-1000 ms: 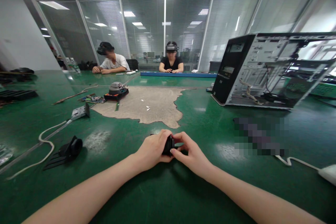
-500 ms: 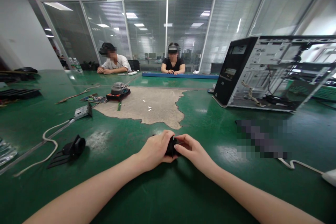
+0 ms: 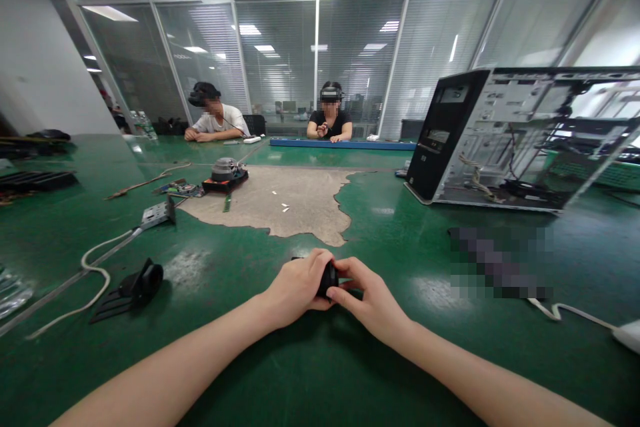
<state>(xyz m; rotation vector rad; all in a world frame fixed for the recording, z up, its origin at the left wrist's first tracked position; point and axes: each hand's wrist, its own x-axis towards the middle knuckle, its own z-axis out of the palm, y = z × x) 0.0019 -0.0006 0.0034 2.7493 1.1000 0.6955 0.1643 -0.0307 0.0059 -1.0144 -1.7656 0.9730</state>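
Note:
A black plastic part with a rounded end (image 3: 328, 280) is between my hands, low over the green table. My left hand (image 3: 303, 280) wraps round it from the left, its thumb side and fingers closed, covering most of it. From the right, my right hand (image 3: 361, 285) pinches the rounded end with thumb and fingertips. The exact kind of part is hidden by my fingers. Left of my arms lies a black plastic piece with a round ring and flat prongs (image 3: 134, 287).
On the right stands an open computer case (image 3: 480, 140), with a blurred dark strip (image 3: 500, 263) and white cable before it. Left are a metal bracket (image 3: 156, 212), a cable (image 3: 100, 260) and a heatsink fan (image 3: 226, 173). Two people sit across the green table (image 3: 310, 373).
My right fingers have shifted slightly on the black part, the thumb moving left and lower across its end. My left hand keeps its hold. The person opposite has raised a hand.

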